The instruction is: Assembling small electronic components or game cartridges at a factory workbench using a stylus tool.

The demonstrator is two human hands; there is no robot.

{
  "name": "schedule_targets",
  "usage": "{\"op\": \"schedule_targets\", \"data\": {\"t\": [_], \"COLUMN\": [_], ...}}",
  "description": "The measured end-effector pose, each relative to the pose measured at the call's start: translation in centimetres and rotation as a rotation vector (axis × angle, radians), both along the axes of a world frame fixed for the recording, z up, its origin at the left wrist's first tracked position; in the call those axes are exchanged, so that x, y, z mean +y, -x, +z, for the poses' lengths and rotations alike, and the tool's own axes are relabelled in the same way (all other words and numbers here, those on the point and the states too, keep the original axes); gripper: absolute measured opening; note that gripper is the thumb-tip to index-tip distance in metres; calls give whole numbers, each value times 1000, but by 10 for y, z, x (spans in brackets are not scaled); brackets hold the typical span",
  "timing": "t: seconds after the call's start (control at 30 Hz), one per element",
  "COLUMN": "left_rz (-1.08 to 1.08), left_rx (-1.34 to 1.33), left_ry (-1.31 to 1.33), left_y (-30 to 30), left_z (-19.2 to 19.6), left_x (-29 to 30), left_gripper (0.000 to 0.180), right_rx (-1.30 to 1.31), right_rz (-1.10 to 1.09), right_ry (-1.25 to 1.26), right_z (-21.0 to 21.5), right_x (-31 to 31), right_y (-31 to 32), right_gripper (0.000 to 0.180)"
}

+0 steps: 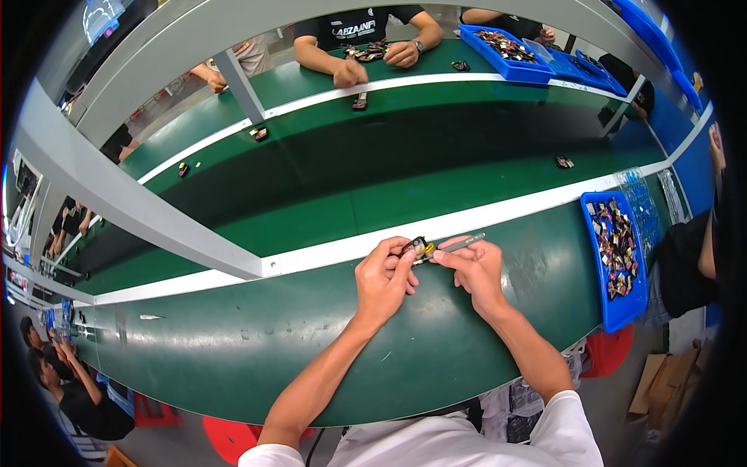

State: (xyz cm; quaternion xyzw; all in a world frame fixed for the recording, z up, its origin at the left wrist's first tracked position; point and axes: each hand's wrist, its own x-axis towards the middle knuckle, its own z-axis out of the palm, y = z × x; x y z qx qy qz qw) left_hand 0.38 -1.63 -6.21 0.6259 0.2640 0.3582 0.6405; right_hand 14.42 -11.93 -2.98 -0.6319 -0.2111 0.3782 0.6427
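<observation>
Near the far edge of the green work table (311, 342), my left hand (380, 284) pinches a small dark electronic part (419, 244) with yellow and pale pieces on it. My right hand (481, 274) is closed around a slim grey tool (468, 240) that looks like tweezers. Its back end points up and to the right. The front end reaches toward the part, though my fingers hide the tip, so whether it touches cannot be seen.
A blue tray (641, 300) heaped with similar parts stands at right. Beyond a white rail (334, 251) runs a green conveyor belt (373, 204) carrying scattered parts. Grey frame posts (156, 198) rise at left. Across the belt, a co-worker's hands (350, 74) handle parts beside another blue tray (498, 61).
</observation>
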Motion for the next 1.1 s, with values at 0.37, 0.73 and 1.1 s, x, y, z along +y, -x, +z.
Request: {"op": "schedule_targets", "data": {"t": [0.37,0.73,1.1], "left_rz": [-4,-2,-102], "left_rx": [-44,-34,-12], "left_ry": [16,39,149], "left_y": [0,0,5], "left_z": [0,-2,-10], "left_x": [-2,1,12], "left_gripper": [18,20,25], "right_rx": [23,-23,-85], "right_rz": [39,78,70], "right_ry": [1,-14,-203], "right_z": [-3,-14,-17], "right_x": [-2,-2,0], "right_y": [-3,-7,1], "right_gripper": [14,16,15]}}
